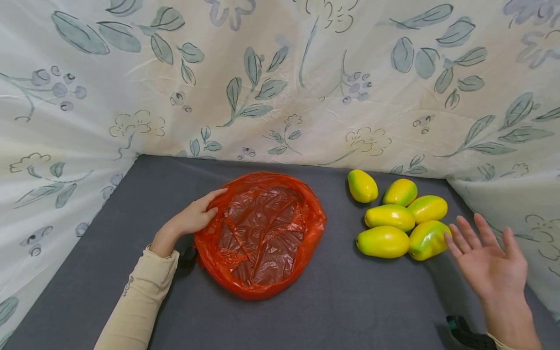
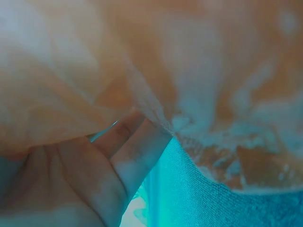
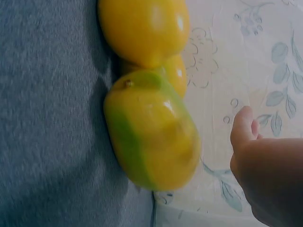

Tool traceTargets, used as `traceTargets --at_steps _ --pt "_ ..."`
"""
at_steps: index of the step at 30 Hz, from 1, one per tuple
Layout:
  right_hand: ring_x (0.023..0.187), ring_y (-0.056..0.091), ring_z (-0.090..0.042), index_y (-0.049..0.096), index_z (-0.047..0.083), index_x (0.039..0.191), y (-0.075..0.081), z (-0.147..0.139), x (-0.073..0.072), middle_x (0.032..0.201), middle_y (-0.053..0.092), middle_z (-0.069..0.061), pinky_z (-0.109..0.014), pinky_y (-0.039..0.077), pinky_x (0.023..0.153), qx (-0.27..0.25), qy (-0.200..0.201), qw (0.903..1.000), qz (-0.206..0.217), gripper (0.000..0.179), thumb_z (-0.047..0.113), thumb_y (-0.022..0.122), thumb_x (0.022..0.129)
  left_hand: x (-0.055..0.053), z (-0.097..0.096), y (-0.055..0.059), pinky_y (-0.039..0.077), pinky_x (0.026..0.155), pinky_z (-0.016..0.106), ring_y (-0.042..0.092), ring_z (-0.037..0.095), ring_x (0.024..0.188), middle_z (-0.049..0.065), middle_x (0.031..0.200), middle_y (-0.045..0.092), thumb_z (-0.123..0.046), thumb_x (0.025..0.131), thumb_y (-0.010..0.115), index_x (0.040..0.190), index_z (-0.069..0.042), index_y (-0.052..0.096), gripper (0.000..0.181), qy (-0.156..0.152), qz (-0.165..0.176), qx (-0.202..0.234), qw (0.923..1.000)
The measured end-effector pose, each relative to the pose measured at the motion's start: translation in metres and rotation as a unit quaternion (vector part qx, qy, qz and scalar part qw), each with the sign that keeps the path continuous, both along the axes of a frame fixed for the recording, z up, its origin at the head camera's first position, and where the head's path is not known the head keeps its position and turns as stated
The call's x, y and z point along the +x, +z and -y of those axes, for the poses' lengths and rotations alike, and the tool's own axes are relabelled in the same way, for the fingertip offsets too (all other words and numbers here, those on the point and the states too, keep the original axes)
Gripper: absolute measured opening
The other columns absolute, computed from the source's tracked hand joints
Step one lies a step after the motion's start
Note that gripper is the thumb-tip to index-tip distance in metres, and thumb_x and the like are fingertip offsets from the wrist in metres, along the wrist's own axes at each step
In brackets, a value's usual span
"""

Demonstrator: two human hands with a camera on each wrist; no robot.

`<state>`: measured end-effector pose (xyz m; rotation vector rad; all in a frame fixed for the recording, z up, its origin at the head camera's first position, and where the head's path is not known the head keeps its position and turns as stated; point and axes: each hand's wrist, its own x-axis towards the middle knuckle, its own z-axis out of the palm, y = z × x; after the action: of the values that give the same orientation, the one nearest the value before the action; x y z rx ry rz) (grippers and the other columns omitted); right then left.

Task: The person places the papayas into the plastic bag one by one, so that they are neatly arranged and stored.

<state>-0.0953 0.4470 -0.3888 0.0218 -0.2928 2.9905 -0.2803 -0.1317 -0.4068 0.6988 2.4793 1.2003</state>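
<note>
A red plastic bag (image 1: 262, 236) stands with its mouth spread into a wide round opening and its rim rolled. My left hand (image 1: 197, 214) holds the bag's left rim, thumb and fingers on the film. In the left wrist view the bag (image 2: 199, 61) covers part of the left hand (image 2: 80, 175). My right hand (image 1: 494, 260) is palm up with fingers spread and nothing in it. It is just right of a glossy yellow-green, mango-like fruit (image 1: 428, 240), which looms large in the right wrist view, left of the right hand (image 3: 265, 165).
Several similar fruits lie clustered right of the bag, among them a front one (image 1: 382, 242) and a more upright one (image 1: 362, 186) at the back. A dark grey cloth (image 1: 341, 311) covers the table. Flower-patterned curtains (image 1: 280, 73) enclose the back and sides.
</note>
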Motion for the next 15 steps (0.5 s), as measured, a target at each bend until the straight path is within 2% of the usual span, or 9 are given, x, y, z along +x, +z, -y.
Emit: traceTargets --at_steps 9,15 --pt "0.126 0.043 -0.024 0.052 0.018 0.133 -0.009 -0.013 -0.001 0.135 0.047 -0.003 -0.040 0.024 0.109 0.024 -0.072 0.9960 0.047 0.040 0.027 0.057 0.095 0.001 -0.002 0.000 0.053 0.066 0.034 0.062 0.019 0.063 0.028 0.137 0.038 -0.001 0.100 0.039 0.152 -0.008 0.021 0.055 0.002 0.009 0.002 1.0000" --pt "0.123 0.045 -0.022 0.052 0.020 0.132 -0.015 -0.024 0.000 0.132 0.049 -0.002 -0.036 0.023 0.109 0.022 -0.101 0.9924 0.067 0.038 0.025 0.057 0.095 0.001 -0.002 0.000 0.055 0.062 0.034 0.063 0.020 0.060 0.029 0.132 0.043 0.000 0.099 0.039 0.151 -0.007 0.021 0.056 0.000 0.018 0.016 0.9997"
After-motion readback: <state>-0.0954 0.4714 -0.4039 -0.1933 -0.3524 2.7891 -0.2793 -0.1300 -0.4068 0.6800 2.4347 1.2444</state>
